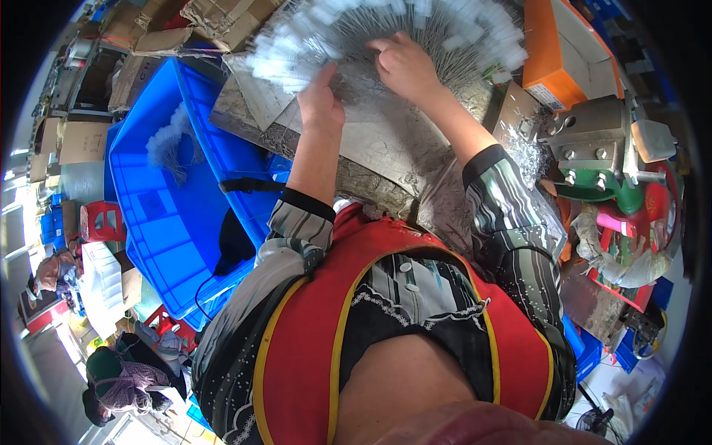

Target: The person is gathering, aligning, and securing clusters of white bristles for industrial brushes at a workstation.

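A broad fan of thin wire stems with white, bristly-looking tips is spread over the far side of the worktable. My left hand is at the near left edge of this fan, its fingers mostly curled together. What they pinch, if anything, is too small to make out. My right hand lies over the stems in the middle, its index finger stretched out to the left and touching them. Nothing shows in its grasp.
Left of the table stands a blue plastic crate with a small bunch of white-tipped wires inside. An orange box is at the far right, near a metal machine with a green base. Cardboard boxes are stacked at the far left.
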Demonstrator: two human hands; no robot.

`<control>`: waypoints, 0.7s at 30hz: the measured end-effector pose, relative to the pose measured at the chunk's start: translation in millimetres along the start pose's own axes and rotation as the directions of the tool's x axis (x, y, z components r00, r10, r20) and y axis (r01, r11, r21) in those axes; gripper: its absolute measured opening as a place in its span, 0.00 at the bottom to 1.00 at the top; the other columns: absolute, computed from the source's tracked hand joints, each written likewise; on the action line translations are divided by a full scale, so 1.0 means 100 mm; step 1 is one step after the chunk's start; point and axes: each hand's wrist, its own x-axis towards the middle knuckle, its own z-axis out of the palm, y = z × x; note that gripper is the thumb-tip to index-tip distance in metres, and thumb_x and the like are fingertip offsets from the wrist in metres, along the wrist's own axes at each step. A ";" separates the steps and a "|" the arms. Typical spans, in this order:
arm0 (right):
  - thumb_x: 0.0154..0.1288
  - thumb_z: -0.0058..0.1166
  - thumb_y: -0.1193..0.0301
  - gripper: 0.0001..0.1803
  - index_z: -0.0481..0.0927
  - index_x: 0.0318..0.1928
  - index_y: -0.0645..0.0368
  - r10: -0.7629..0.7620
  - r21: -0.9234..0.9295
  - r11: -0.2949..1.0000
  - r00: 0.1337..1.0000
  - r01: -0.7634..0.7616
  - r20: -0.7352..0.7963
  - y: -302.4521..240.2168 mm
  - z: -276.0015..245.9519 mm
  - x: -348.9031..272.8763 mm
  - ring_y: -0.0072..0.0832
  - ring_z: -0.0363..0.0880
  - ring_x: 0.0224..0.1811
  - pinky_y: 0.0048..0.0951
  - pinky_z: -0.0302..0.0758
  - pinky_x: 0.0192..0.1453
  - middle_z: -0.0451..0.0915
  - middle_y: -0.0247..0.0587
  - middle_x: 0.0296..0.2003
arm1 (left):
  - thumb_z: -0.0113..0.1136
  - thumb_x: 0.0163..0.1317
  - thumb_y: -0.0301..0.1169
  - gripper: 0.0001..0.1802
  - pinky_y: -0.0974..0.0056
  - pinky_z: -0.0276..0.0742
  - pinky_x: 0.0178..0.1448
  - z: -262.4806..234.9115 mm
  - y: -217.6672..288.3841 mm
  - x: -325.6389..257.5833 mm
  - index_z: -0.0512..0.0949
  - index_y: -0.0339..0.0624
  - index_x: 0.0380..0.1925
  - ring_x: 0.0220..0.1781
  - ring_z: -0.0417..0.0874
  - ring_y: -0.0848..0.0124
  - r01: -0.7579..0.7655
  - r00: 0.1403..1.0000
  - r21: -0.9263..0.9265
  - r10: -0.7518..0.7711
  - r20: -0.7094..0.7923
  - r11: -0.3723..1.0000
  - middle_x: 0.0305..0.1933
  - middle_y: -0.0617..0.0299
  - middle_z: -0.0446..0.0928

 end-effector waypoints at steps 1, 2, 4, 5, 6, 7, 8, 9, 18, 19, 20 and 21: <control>0.53 0.46 0.75 0.09 0.80 0.31 0.64 -0.004 0.003 1.000 1.000 0.004 0.002 -0.04 -0.03 0.01 0.34 0.71 0.40 0.32 0.73 0.44 0.77 0.36 0.39 | 0.51 0.55 0.21 0.14 0.58 0.75 0.46 0.01 0.04 -0.03 0.70 0.32 0.43 0.43 0.76 0.61 -0.002 1.000 -0.002 0.002 -0.005 1.000 0.43 0.54 0.74; 0.52 0.47 0.75 0.08 0.80 0.29 0.64 -0.004 0.021 1.000 1.000 0.004 -0.002 -0.10 -0.06 0.01 0.34 0.71 0.40 0.32 0.73 0.44 0.77 0.37 0.38 | 0.52 0.55 0.21 0.13 0.59 0.75 0.45 0.01 0.07 -0.06 0.71 0.32 0.43 0.42 0.77 0.61 0.017 1.000 -0.009 -0.018 -0.011 1.000 0.42 0.54 0.75; 0.46 0.50 0.74 0.07 0.80 0.20 0.61 -0.107 0.030 0.994 0.990 0.109 -0.087 -0.15 -0.04 0.03 0.32 0.71 0.41 0.33 0.72 0.42 0.78 0.33 0.35 | 0.52 0.56 0.22 0.13 0.59 0.76 0.45 0.01 0.07 -0.02 0.71 0.32 0.42 0.41 0.77 0.61 0.034 0.999 -0.020 -0.035 -0.010 0.999 0.41 0.54 0.75; 0.46 0.50 0.74 0.07 0.80 0.20 0.61 -0.108 0.027 0.993 0.990 0.111 -0.088 -0.20 -0.02 0.03 0.32 0.71 0.41 0.33 0.72 0.42 0.78 0.33 0.35 | 0.53 0.56 0.24 0.12 0.60 0.76 0.44 -0.02 0.02 0.04 0.71 0.33 0.41 0.41 0.77 0.61 0.066 0.998 -0.063 -0.065 0.015 0.996 0.41 0.54 0.75; 0.46 0.50 0.74 0.07 0.79 0.18 0.61 -0.184 -0.002 0.983 0.983 0.185 0.008 -0.27 -0.04 -0.01 0.32 0.71 0.41 0.33 0.72 0.41 0.78 0.33 0.32 | 0.53 0.57 0.25 0.12 0.60 0.76 0.44 -0.03 0.00 0.04 0.72 0.33 0.41 0.41 0.77 0.62 0.104 0.994 -0.104 -0.100 0.040 0.989 0.40 0.54 0.75; 0.45 0.50 0.74 0.07 0.78 0.16 0.61 -0.255 -0.023 0.966 0.961 0.259 0.105 -0.33 -0.03 -0.03 0.31 0.71 0.41 0.32 0.72 0.41 0.77 0.33 0.30 | 0.53 0.57 0.25 0.12 0.60 0.76 0.44 -0.04 -0.04 0.05 0.72 0.33 0.41 0.41 0.77 0.62 0.108 0.994 -0.105 -0.104 0.041 0.989 0.40 0.54 0.75; 0.45 0.49 0.74 0.06 0.77 0.17 0.61 -0.300 0.023 0.954 0.954 0.299 0.024 -0.35 0.04 -0.08 0.33 0.71 0.39 0.34 0.72 0.39 0.75 0.35 0.26 | 0.53 0.57 0.26 0.11 0.61 0.76 0.44 -0.04 -0.08 0.04 0.72 0.33 0.40 0.41 0.77 0.62 0.118 0.992 -0.098 -0.113 0.047 0.988 0.40 0.54 0.75; 0.45 0.49 0.74 0.06 0.77 0.17 0.61 -0.305 0.024 0.952 0.952 0.304 0.024 -0.40 0.03 -0.08 0.33 0.71 0.39 0.34 0.72 0.39 0.75 0.35 0.26 | 0.53 0.58 0.28 0.11 0.61 0.76 0.44 -0.05 -0.11 0.06 0.72 0.33 0.39 0.41 0.77 0.62 0.119 0.992 -0.093 -0.115 0.050 0.988 0.40 0.54 0.75; 0.52 0.48 0.75 0.08 0.78 0.32 0.62 -0.088 0.152 0.986 0.990 0.071 0.111 -0.14 0.08 -0.03 0.37 0.73 0.38 0.34 0.72 0.42 0.77 0.39 0.34 | 0.57 0.53 0.24 0.04 0.65 0.68 0.25 -0.02 0.03 -0.08 0.73 0.39 0.30 0.24 0.71 0.70 0.126 0.988 0.020 -0.124 -0.092 0.992 0.25 0.62 0.71; 0.51 0.49 0.75 0.08 0.79 0.31 0.63 -0.145 -0.024 0.989 0.983 0.149 0.116 -0.07 0.11 -0.01 0.35 0.72 0.41 0.32 0.72 0.43 0.78 0.36 0.35 | 0.57 0.53 0.24 0.04 0.65 0.68 0.25 -0.03 0.07 -0.09 0.73 0.39 0.30 0.24 0.71 0.70 0.126 0.988 0.020 -0.123 -0.095 0.992 0.25 0.62 0.71; 0.49 0.49 0.75 0.08 0.80 0.30 0.63 -0.100 -0.038 0.994 0.982 0.107 0.159 0.00 0.12 0.01 0.33 0.70 0.43 0.30 0.72 0.45 0.79 0.33 0.36 | 0.57 0.53 0.24 0.04 0.65 0.68 0.24 -0.05 0.11 -0.11 0.73 0.39 0.29 0.23 0.71 0.70 0.137 0.987 0.020 -0.135 -0.083 0.990 0.23 0.62 0.71; 0.49 0.49 0.75 0.08 0.80 0.30 0.63 -0.100 -0.037 0.994 0.982 0.108 0.160 0.01 0.13 0.02 0.33 0.70 0.43 0.30 0.72 0.45 0.79 0.33 0.36 | 0.57 0.53 0.24 0.04 0.65 0.68 0.24 -0.06 0.15 -0.14 0.73 0.39 0.29 0.23 0.71 0.70 0.149 0.986 0.017 -0.148 -0.071 0.989 0.22 0.62 0.70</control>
